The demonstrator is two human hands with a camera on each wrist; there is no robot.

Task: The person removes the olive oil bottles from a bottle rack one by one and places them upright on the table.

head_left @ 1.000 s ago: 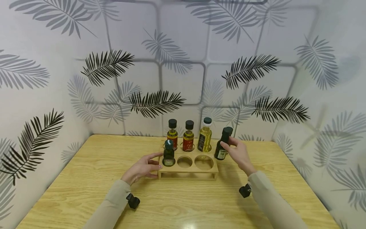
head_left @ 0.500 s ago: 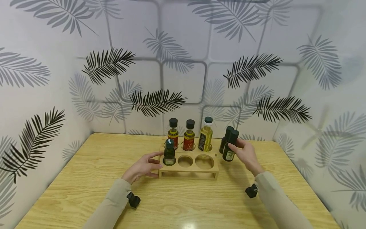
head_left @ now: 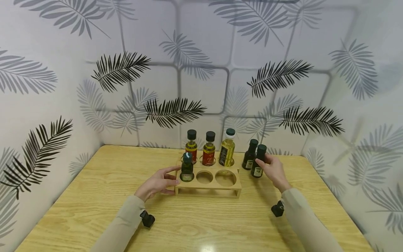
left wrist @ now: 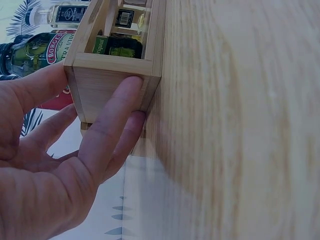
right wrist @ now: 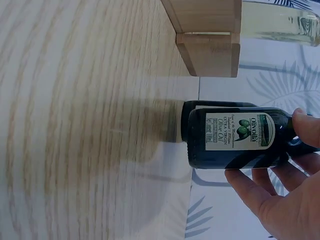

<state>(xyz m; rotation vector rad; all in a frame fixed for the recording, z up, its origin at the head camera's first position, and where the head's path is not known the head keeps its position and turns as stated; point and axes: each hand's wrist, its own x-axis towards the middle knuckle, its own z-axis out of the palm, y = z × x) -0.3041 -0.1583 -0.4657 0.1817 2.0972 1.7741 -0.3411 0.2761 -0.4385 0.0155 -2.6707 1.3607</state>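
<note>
My right hand (head_left: 274,172) grips a dark olive oil bottle (right wrist: 235,137) near its neck, thumb on one side and fingers on the other. The bottle stands upright to the right of the wooden rack, and its label faces the wrist camera. Just behind and left of it is a similar dark bottle (head_left: 249,154), mostly hidden in the right wrist view. My left hand (head_left: 158,183) rests against the left end of the two-tier wooden rack (head_left: 207,186). In the left wrist view, extended fingers (left wrist: 117,112) touch its end panel (left wrist: 102,90).
A small green-capped bottle (head_left: 187,168) sits in the rack's front left hole. Two red-labelled bottles (head_left: 208,154) and a yellow oil bottle (head_left: 226,152) fill the back row. The wood-grain table (head_left: 201,220) meets a leaf-patterned wall (head_left: 201,87) behind.
My right hand has moved right and slightly down with the olive oil bottle, away from the rack, uncovering the similar bottle behind it. My left hand has stayed on the rack's end.
</note>
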